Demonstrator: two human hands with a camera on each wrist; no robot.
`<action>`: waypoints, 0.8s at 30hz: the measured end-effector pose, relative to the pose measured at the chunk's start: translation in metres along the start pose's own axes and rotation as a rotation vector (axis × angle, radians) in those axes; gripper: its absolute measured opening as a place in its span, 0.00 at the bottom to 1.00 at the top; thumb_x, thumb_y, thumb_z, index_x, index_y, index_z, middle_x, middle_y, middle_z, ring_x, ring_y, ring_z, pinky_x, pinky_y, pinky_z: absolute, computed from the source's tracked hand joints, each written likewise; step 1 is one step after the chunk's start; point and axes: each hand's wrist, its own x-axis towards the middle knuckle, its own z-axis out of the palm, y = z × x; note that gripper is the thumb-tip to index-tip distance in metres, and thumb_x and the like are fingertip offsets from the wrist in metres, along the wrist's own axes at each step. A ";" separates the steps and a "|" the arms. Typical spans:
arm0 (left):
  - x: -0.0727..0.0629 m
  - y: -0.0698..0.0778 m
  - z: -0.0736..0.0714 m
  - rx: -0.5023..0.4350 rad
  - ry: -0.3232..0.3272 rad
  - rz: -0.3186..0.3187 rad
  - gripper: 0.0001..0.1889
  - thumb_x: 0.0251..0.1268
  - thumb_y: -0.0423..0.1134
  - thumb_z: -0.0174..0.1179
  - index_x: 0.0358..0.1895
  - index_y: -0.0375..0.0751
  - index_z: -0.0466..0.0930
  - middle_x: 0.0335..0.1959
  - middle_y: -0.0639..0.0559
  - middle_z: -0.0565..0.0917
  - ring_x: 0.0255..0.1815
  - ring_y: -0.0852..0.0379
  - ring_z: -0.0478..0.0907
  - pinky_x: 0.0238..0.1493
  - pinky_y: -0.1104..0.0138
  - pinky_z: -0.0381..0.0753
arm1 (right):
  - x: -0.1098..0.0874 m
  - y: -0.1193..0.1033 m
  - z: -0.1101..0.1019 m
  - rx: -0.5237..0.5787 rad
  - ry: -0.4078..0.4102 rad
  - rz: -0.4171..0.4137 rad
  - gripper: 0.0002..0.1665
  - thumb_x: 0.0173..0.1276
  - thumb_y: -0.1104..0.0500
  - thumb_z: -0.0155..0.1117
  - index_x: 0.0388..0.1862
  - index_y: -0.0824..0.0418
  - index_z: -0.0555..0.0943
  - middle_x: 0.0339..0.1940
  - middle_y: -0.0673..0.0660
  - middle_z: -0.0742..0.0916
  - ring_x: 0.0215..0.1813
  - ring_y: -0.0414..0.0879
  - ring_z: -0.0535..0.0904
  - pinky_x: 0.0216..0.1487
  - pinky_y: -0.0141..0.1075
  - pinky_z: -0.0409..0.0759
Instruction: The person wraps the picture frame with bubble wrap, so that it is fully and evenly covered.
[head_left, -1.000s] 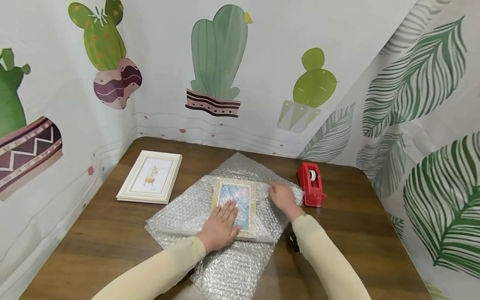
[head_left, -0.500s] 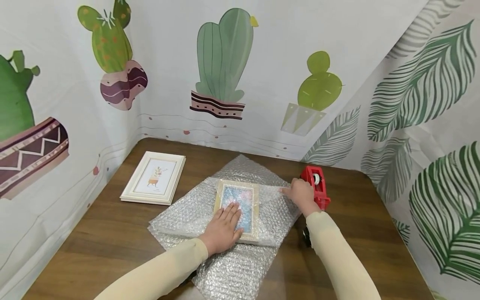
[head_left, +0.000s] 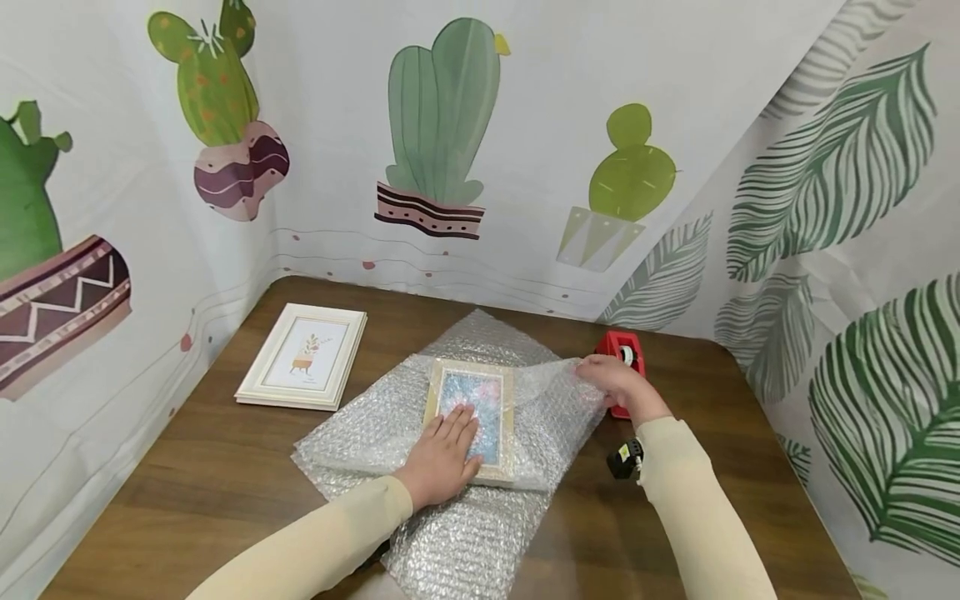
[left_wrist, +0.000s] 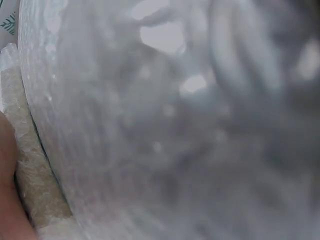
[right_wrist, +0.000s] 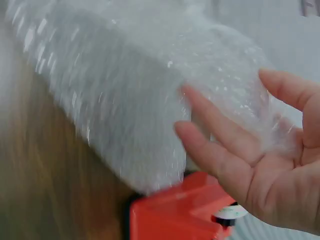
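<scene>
A picture frame (head_left: 489, 425) with a blue and pink picture lies on a diagonal sheet of bubble wrap (head_left: 468, 529), with folded layers of wrap over it. My left hand (head_left: 442, 458) rests flat on the frame's lower left, fingers straight. To the right, my right hand (head_left: 618, 385) holds the right corner of the wrap, raised in a slanting flap. In the right wrist view the wrap (right_wrist: 225, 65) runs in between the thumb and the fingers, while other fingers (right_wrist: 220, 125) stay extended. Blurred wrap (left_wrist: 150, 125) fills most of the left wrist view.
A red tape dispenser (head_left: 611, 340) stands right of the wrap, partly behind my right hand. At the back left of the wooden table (head_left: 187, 467) lies a white frame (head_left: 303, 357) with a potted plant picture. Printed fabric hangs around the table.
My right hand first moved right over the wrap's right corner, towards the tape dispenser. Now it has lifted that corner into a raised flap. My left hand has stayed on the frame.
</scene>
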 end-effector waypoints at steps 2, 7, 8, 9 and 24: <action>0.000 0.000 0.001 -0.002 0.002 0.000 0.31 0.82 0.50 0.45 0.77 0.32 0.62 0.82 0.37 0.61 0.84 0.42 0.57 0.82 0.49 0.61 | -0.002 0.004 0.002 0.180 -0.029 -0.012 0.31 0.82 0.52 0.48 0.77 0.66 0.63 0.73 0.65 0.76 0.71 0.58 0.75 0.69 0.56 0.76; 0.000 -0.002 0.002 -0.002 -0.004 0.003 0.31 0.82 0.50 0.44 0.77 0.32 0.61 0.82 0.37 0.60 0.84 0.41 0.57 0.82 0.49 0.60 | -0.009 0.031 0.024 0.521 -0.119 -0.203 0.34 0.85 0.43 0.42 0.84 0.52 0.55 0.73 0.55 0.78 0.53 0.33 0.82 0.62 0.40 0.78; 0.000 -0.002 0.001 -0.002 -0.004 0.004 0.32 0.82 0.50 0.44 0.77 0.32 0.61 0.82 0.37 0.60 0.84 0.41 0.56 0.82 0.49 0.60 | -0.011 0.037 0.031 0.552 -0.169 -0.242 0.37 0.85 0.41 0.39 0.85 0.51 0.50 0.81 0.59 0.69 0.56 0.33 0.80 0.62 0.39 0.78; 0.000 -0.003 0.001 0.001 -0.002 0.005 0.32 0.82 0.50 0.44 0.77 0.31 0.61 0.82 0.36 0.60 0.84 0.40 0.56 0.82 0.48 0.60 | -0.013 0.042 0.038 0.569 -0.207 -0.263 0.42 0.85 0.40 0.39 0.87 0.51 0.39 0.86 0.62 0.56 0.59 0.34 0.79 0.65 0.40 0.79; 0.001 -0.004 0.006 -0.018 0.012 0.010 0.32 0.82 0.50 0.44 0.77 0.31 0.61 0.82 0.36 0.60 0.84 0.40 0.56 0.82 0.48 0.60 | -0.021 0.049 0.119 0.875 -0.075 -0.291 0.40 0.85 0.39 0.32 0.86 0.54 0.41 0.82 0.48 0.69 0.81 0.48 0.65 0.81 0.42 0.63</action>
